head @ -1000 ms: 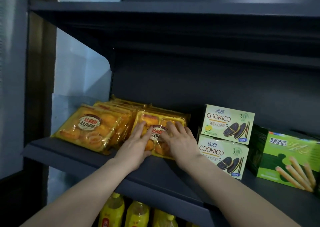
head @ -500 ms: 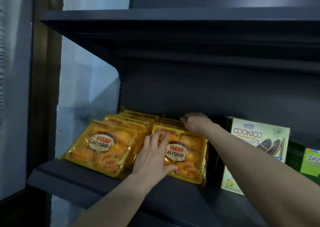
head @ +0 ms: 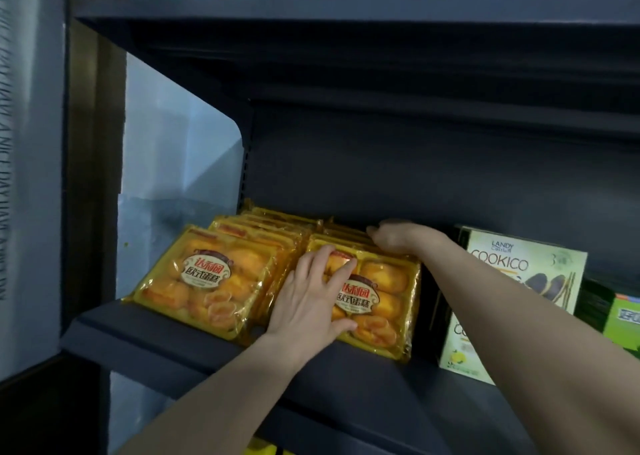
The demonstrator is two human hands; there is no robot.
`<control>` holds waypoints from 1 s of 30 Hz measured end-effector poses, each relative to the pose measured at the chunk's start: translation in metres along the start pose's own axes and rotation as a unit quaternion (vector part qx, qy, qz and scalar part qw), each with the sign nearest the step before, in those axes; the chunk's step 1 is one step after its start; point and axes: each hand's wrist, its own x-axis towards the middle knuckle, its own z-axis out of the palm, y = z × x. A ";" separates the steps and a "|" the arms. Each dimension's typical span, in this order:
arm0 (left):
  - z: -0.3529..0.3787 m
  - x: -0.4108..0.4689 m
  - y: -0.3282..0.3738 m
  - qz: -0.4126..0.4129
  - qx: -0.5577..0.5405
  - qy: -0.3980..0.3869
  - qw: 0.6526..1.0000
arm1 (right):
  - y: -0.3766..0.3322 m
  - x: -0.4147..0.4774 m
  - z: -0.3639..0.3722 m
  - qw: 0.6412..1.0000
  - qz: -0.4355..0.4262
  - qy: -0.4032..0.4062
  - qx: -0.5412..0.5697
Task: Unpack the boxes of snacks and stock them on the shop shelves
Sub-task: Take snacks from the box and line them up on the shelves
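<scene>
A dark grey metal shelf (head: pixel 194 347) in a shop unit is seen from slightly below, with a second dark shelf (head: pixel 346 14) overhead and a pale wall showing at 9 o'clock.

Item 1: right-hand row of yellow cake packs (head: pixel 377 302), stood leaning back at the centre of the shelf, several packs deep. The front pack is pressed by the left hand (head: pixel 311 302), laid flat and open with fingers spread over its face. The top edges of the packs further back are touched by the right hand (head: pixel 394 238), whose fingers are curled downward; whether anything is gripped cannot be told.

Item 2: left-hand row of yellow cake packs (head: pixel 207 278), at 9 o'clock of item 1 and touching it, likewise leaning back, label facing forward.

Item 3: pale green COOKICO biscuit boxes (head: pixel 516 274), at 3 o'clock of item 1, stacked, partly hidden by the right forearm.

Item 4: bright green box (head: pixel 623 316), at 3 o'clock of item 3, cut by the frame edge.
</scene>
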 end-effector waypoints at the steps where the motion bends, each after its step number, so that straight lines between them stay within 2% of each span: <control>1: 0.000 0.004 0.003 -0.003 0.013 -0.007 1.000 | 0.003 -0.005 -0.001 1.000 -0.002 -0.004 0.013; 3: 0.001 0.014 0.010 -0.012 0.027 -0.021 0.999 | 0.008 -0.017 0.003 0.999 -0.023 0.031 0.023; 5: 0.001 0.023 0.019 -0.013 0.040 -0.035 0.999 | 0.014 -0.033 0.018 0.992 -0.046 0.122 0.002; 8: -0.001 0.022 0.021 -0.030 0.024 -0.052 0.998 | 0.023 -0.064 0.058 0.962 -0.079 0.239 -0.105; 10: -0.003 0.018 0.018 -0.047 0.012 -0.047 0.998 | 0.031 -0.076 0.084 0.947 -0.095 0.273 -0.143; 16: -0.003 0.022 0.015 -0.034 0.011 -0.086 0.996 | 0.047 -0.066 0.110 0.960 -0.085 0.197 -0.179; 23: -0.015 0.019 0.019 -0.034 0.027 -0.101 0.994 | 0.044 -0.071 0.103 0.956 -0.085 0.162 -0.230; 27: -0.045 0.011 0.008 0.009 0.059 -0.018 0.998 | 0.031 -0.077 0.082 0.955 -0.084 0.170 -0.229; 30: -0.071 -0.006 -0.025 0.006 0.046 0.040 0.998 | 0.000 -0.087 0.077 0.941 -0.126 0.262 -0.173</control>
